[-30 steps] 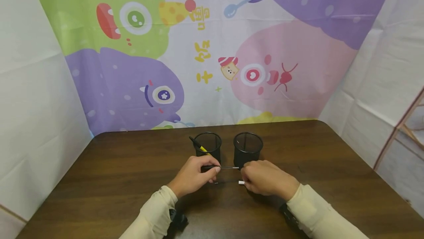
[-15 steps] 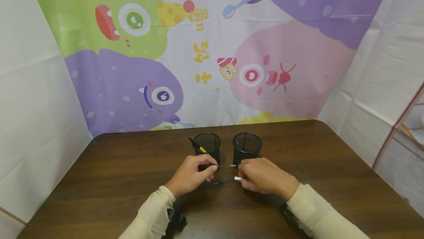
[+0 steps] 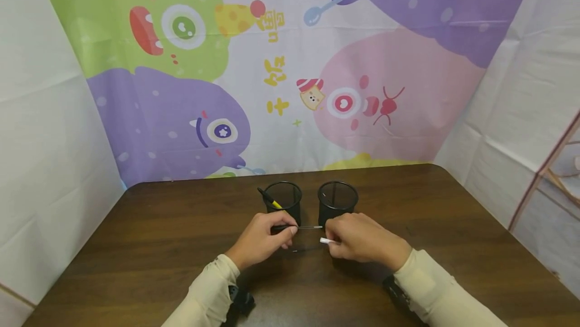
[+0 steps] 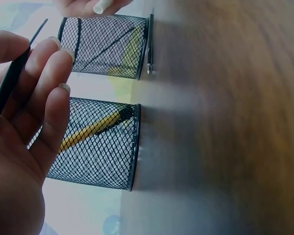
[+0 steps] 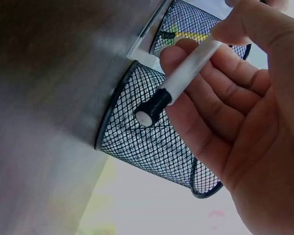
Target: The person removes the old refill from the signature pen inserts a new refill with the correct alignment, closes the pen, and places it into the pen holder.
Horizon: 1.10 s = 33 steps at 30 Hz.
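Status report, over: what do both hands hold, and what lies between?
Left hand pinching thin black stick. Right hand holding white tube. Between them, dark rod on table.

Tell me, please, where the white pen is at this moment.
In the head view, the white pen is in the right hand, its end poking out toward the left hand, in front of the right mesh cup.

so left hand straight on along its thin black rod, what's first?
Probably the right hand, just past the tip of the thin black rod in the head view. Depth is unclear: the right mesh cup could come first.
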### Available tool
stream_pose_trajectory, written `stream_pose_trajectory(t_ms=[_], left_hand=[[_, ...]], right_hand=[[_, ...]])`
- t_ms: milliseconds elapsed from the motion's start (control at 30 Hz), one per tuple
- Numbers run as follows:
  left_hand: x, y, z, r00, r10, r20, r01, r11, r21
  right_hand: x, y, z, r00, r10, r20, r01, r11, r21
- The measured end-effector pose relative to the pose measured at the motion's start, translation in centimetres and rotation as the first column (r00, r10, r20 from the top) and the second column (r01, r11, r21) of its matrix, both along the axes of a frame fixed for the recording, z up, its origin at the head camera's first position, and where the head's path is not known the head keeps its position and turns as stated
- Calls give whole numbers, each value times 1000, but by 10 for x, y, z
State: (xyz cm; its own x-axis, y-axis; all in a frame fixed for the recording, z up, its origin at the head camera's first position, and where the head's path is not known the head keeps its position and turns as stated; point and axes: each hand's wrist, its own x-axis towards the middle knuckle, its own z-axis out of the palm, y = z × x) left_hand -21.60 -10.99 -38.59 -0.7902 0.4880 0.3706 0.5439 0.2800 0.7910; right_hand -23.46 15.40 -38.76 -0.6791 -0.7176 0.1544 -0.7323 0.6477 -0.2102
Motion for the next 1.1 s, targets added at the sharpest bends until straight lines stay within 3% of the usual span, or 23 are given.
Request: stream_pose_trajectory(t_ms=[267,667,1100], left_hand=[[0,0,-1,1000,2,1,-2,1000,0],[0,0,2,1000,-2,-13,2,1000,-1],[2,2,4,1000,-5,-19,5,1000,-8]], right_hand=[[1,1,3,1000,-23,-10,23,1000,-4],[4,4,15,998,-59,37,62,996,-66],[2,8,18,998,-67,-7,66,994,-89]])
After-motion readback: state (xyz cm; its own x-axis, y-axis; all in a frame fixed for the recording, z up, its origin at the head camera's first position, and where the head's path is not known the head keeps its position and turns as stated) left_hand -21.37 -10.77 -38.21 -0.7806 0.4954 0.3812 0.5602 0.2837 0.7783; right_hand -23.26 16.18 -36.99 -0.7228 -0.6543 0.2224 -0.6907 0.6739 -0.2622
